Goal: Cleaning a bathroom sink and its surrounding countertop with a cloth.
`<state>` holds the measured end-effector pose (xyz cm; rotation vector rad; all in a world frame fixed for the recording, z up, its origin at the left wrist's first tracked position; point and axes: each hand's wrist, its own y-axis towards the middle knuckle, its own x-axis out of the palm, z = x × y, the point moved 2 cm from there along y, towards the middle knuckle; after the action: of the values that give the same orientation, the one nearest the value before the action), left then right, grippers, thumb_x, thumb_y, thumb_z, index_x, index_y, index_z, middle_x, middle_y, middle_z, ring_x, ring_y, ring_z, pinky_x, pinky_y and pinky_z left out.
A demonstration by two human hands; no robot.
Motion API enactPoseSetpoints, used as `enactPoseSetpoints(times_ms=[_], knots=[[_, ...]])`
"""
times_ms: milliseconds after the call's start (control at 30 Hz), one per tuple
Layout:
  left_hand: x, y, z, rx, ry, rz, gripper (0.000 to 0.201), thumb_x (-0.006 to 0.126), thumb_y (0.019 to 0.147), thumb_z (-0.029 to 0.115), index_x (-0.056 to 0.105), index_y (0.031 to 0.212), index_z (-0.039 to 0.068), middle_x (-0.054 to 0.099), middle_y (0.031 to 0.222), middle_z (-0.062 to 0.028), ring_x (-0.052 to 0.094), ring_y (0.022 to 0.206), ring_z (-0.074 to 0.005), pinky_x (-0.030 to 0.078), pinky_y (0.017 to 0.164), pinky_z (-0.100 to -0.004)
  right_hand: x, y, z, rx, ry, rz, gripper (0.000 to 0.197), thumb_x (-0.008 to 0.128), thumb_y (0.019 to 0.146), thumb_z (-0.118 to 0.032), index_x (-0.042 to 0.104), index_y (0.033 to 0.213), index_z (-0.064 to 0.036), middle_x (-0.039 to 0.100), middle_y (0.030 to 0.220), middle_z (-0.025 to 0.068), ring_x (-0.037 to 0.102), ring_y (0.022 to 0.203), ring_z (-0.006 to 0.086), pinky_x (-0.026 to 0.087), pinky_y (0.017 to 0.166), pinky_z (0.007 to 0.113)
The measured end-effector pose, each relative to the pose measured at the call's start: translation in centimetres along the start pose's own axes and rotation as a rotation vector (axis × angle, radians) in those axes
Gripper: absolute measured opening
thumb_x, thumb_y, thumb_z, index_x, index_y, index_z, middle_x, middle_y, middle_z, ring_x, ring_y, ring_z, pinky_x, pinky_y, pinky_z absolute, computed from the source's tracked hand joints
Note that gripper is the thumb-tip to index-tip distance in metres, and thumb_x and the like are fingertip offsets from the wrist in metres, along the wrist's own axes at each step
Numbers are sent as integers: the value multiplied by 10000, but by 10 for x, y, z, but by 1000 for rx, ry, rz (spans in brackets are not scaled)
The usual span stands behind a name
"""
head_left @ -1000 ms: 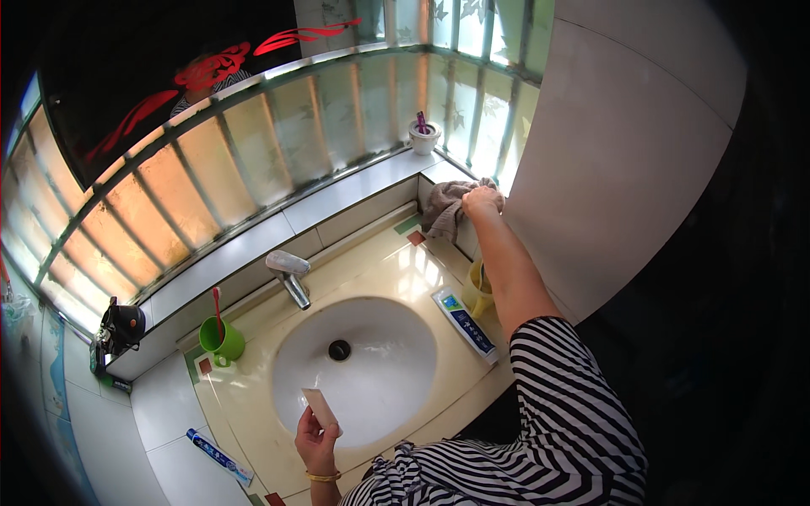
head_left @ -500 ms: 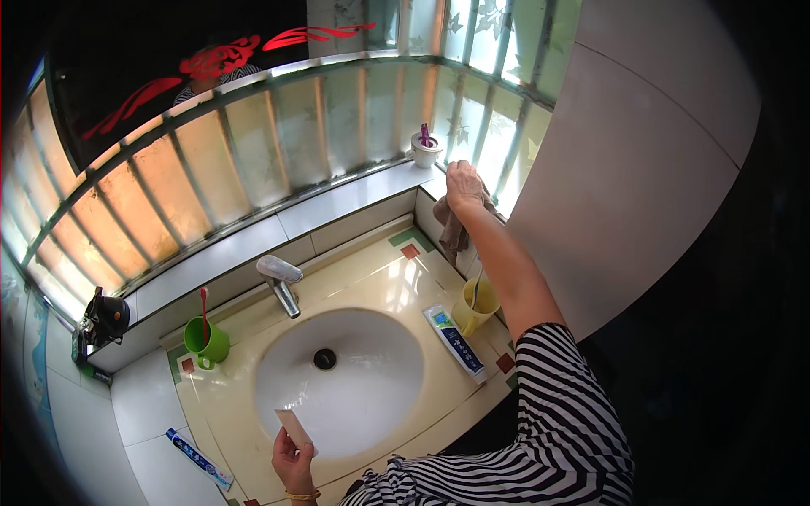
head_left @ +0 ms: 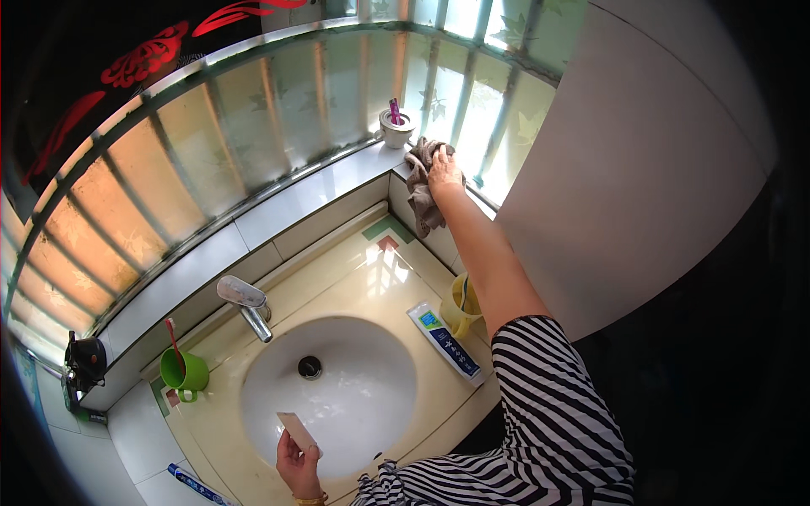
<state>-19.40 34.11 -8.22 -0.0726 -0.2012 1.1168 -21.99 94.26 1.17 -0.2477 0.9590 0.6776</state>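
Note:
My right hand (head_left: 445, 171) is stretched far out to the window ledge at the back right corner, its fingers closed on a crumpled grey-brown cloth (head_left: 426, 198). Part of the cloth hangs down over the ledge's front. Just left of it stands a small white pot (head_left: 396, 131) with a purple item in it. Over the near side of the white sink basin (head_left: 354, 447), my left hand (head_left: 297, 466) pinches a flat, pale pinkish rectangular piece (head_left: 298, 430) between thumb and fingers.
A chrome faucet (head_left: 246, 305) stands behind the basin. On the counter's left is a green cup (head_left: 186, 375) with a red toothbrush; on its right, a toothpaste tube (head_left: 444, 341) beside a yellow cup (head_left: 460, 316). Another blue tube (head_left: 196, 485) lies front left. A black object (head_left: 85, 363) sits on the ledge's left end.
My right hand has brought the cloth along the ledge toward the white pot, and the cloth now bunches up left of the fingers. My left hand still holds the pale piece over the basin.

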Motion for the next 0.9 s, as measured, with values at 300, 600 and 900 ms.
enactPoseSetpoints(times_ms=[300,600,900], knots=[[-28,-12,6,58,-46,0,598,625,722,29,367,1255,-54,522,1071,-99,542,887,-166,461,772,-285,-8,-57,15,330,-178,-79,357,442,839,-182,573,1070,57,577,1055,212,540,945,397,461,706,491],[-64,-30,-15,83,-97,54,584,618,739,23,363,1260,-47,522,1075,-94,540,901,-162,455,782,-282,-43,-100,38,207,-142,-433,368,529,814,-230,583,1118,-31,618,1040,140,594,946,333,297,903,590],[-54,-27,2,66,-98,86,623,672,726,58,368,1258,-57,533,1036,-98,539,878,-153,462,759,-280,-31,-94,36,196,93,-490,459,524,794,-313,524,1207,-113,558,1167,74,522,1089,231,257,978,489]])
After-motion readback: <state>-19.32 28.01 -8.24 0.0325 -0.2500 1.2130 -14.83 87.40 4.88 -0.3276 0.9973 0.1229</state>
